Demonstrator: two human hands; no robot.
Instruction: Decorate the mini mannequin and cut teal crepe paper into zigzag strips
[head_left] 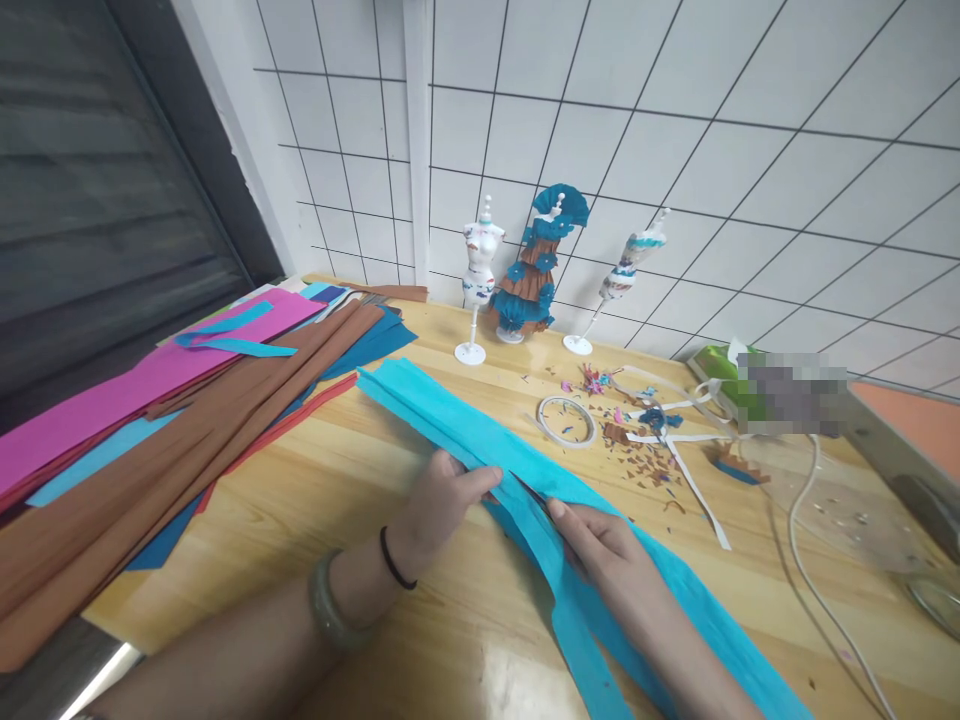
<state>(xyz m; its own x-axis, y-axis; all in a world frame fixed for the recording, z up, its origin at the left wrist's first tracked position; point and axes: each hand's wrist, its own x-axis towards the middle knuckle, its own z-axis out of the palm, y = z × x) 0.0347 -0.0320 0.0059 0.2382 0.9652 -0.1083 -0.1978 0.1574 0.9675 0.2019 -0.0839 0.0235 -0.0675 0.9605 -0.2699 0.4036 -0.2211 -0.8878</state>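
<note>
White tiles line the wall [345, 110] behind your pale wood table [315, 510]. Brown paper [225, 430] lies across a pile at your left, with magenta paper [112, 400] beside it and blue and red edges showing beneath. Your turquoise sheet [487, 430] runs diagonally over the middle of the table, its near end passing under your right forearm, where a narrow strip [577, 630] diverges from the main width. At the wall, a dress form [540, 270] in teal and brown ruffles stands between two plainer forms, the left one [480, 255] upright, the right one [630, 265] tilted. Your left hand [446, 505], below a bracelet and a black band, pinches the sheet, thumb on top. Your right hand [604, 550] closes on a slim dark blade [531, 490], fingers hiding its handle; the tip lies over the sheet, just beside your left thumb. Beyond your right hand, a white ring [570, 442] rests flat near brown scraps [649, 465], the smallest pieces on the wood.
</note>
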